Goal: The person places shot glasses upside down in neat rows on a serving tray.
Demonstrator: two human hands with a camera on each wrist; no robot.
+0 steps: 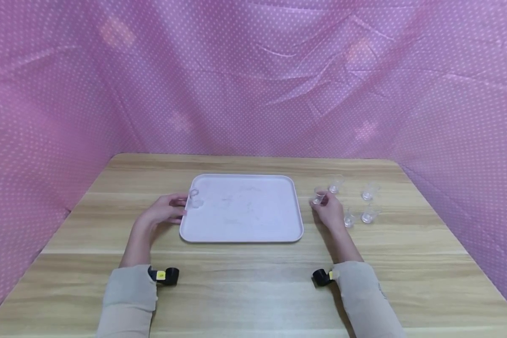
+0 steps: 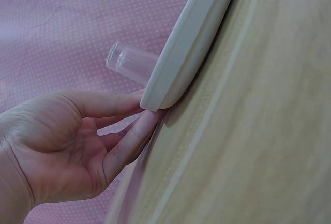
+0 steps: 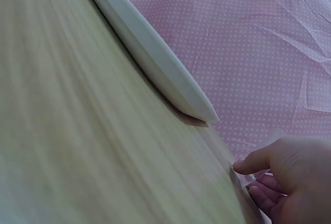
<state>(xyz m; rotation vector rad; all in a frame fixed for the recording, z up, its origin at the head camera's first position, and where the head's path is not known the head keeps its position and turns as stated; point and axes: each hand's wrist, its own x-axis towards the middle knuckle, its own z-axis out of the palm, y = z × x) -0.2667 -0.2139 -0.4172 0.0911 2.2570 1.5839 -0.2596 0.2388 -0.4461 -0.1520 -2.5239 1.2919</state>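
Note:
A white tray (image 1: pixel 241 211) lies on the wooden table, and its left rim meets the fingertips of my left hand (image 1: pixel 167 210). The fingers of that hand are fairly straight, with the thumb low at the rim in the left wrist view. Just inside this rim a clear shot glass (image 2: pixel 132 62) stands upright on the tray. To the right of the tray, my right hand (image 1: pixel 330 212) pinches another clear shot glass (image 1: pixel 318 196) between thumb and fingers, close over the table. In the right wrist view my fingers partly hide this glass (image 3: pixel 251 177).
Several more clear shot glasses stand on the table around my right hand: one behind it (image 1: pixel 334 184), one beside the wrist (image 1: pixel 349 218) and others farther right (image 1: pixel 370 192). A pink dotted cloth (image 1: pixel 253 84) hangs behind the table and along both sides.

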